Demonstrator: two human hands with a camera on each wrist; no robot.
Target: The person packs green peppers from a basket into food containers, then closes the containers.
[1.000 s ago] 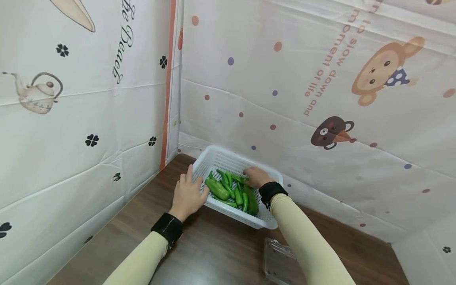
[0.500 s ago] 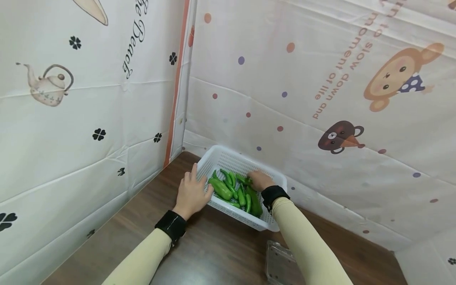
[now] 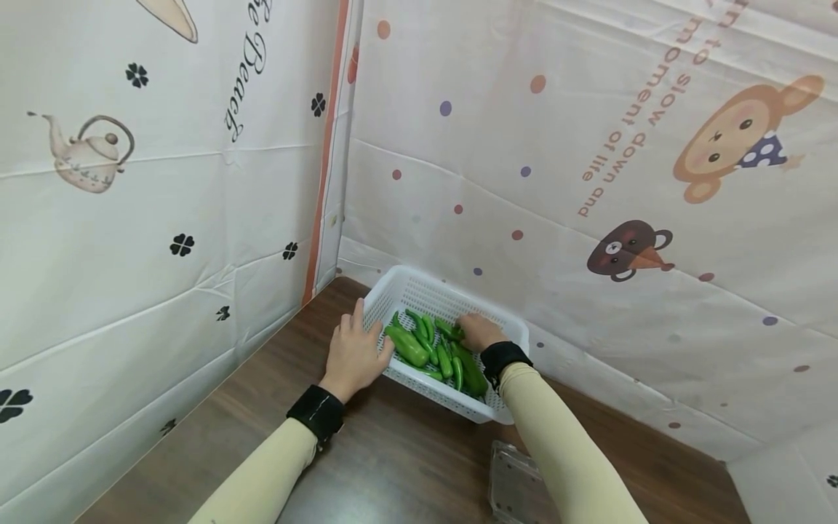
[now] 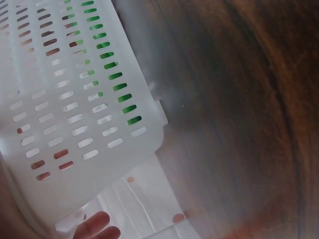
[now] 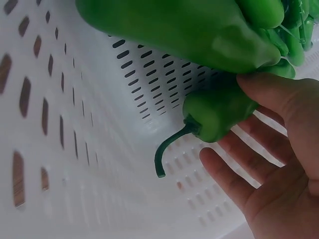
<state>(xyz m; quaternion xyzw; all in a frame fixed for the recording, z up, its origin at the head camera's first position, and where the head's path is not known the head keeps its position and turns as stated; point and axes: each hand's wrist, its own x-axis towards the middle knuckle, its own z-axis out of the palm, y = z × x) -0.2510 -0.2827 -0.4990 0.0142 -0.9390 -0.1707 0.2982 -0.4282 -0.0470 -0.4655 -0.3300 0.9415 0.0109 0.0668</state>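
Observation:
A white perforated plastic basket point(image 3: 428, 390) holds several green peppers, among them a thick one point(image 3: 409, 347) on the left and a dark long one point(image 3: 469, 370) on the right. My left hand point(image 3: 352, 358) holds the basket's near left corner, thumb at the front rim; two of its fingertips point(image 4: 94, 225) show past the wall in the left wrist view. Inside the basket, at the far right, my right hand point(image 3: 479, 332) pinches a green pepper point(image 5: 212, 113) with a curved stem. Its thumb lies on top and its fingers are underneath. A larger pepper point(image 5: 179, 35) lies alongside.
A clear plastic container point(image 3: 517, 480) stands on the brown wooden table point(image 3: 386, 466), partly behind the right sleeve. Printed cloth walls point(image 3: 419, 204) meet in a corner close behind the basket. Slim green chillies point(image 3: 458, 371) lie in the basket's middle.
The whole scene has shifted slightly right in the head view. My right hand's fingers have closed on the pepper at the far side. My left hand has stayed at the basket's corner.

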